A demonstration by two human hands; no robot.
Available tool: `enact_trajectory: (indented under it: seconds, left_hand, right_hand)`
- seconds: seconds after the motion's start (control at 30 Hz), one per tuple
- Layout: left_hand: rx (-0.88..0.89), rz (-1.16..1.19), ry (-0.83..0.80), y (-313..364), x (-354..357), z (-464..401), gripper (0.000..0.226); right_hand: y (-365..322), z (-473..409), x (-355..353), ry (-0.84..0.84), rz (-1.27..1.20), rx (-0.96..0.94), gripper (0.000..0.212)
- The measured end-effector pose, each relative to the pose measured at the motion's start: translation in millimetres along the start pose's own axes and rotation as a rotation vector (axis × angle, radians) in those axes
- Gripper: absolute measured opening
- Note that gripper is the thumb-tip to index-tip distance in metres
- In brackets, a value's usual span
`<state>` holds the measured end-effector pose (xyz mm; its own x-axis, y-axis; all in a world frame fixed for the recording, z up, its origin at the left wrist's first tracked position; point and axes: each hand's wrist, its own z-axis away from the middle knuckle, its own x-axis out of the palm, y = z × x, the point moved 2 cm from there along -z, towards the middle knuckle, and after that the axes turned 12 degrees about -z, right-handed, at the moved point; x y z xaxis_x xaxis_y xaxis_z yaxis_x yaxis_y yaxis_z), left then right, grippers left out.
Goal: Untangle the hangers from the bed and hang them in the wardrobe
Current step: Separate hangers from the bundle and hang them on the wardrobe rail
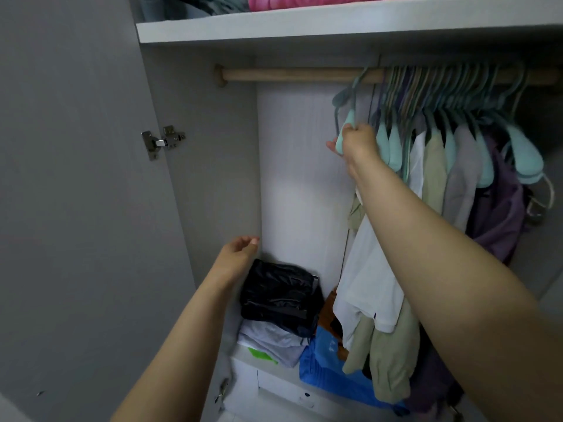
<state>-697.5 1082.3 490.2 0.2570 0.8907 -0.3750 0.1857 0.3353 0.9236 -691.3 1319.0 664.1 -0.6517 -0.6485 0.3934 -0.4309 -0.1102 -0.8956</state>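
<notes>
Okay, right hand (356, 141) is gripping a teal hanger (345, 117) that's hooking onto the rail (289, 75) above it; left hand (240, 251) is hanging loose, holding nothing. Bed's not showing, so can't tell what's left.

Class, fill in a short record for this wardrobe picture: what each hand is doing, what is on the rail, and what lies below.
right hand: grips a teal hanger hooked on the wooden rail
left hand: open, at the wardrobe's side panel
rail: crowded with teal hangers and hung clothes toward the right
below: folded clothes stacked
</notes>
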Motion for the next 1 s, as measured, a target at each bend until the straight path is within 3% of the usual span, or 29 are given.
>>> enact_trajectory:
  seconds: [0.23, 0.47, 0.67, 0.73, 0.83, 1.0]
  left_hand:
    - [0.000, -0.026, -0.009, -8.3, -4.2, -2.8, 0.026]
    - [-0.044, 0.029, 0.055, -13.8, -2.6, -0.5, 0.027]
    - [-0.119, 0.101, 0.128, -35.3, -2.4, 12.7, 0.020]
    - [-0.156, 0.129, 0.141, -47.6, -4.2, 24.2, 0.012]
    - [-0.211, 0.168, 0.173, -69.2, -14.7, 47.9, 0.010]
    - [-0.308, 0.123, 0.319, -109.7, -63.3, 110.4, 0.016]
  right_hand:
    - [8.9, -5.7, 4.5, 0.006, -0.090, 0.116, 0.033]
    - [22.3, -17.4, -19.8, 0.142, -0.121, 0.032, 0.043]
    - [59.4, 10.4, -30.6, 0.114, -0.160, 0.062, 0.038]
    - [89.9, 35.5, -30.7, 0.010, -0.147, 0.226, 0.036]
    - [135.2, 96.6, -20.7, -0.233, -0.101, 0.500, 0.012]
    - [184.3, 222.6, 17.9, -0.816, 0.161, 0.644, 0.020]
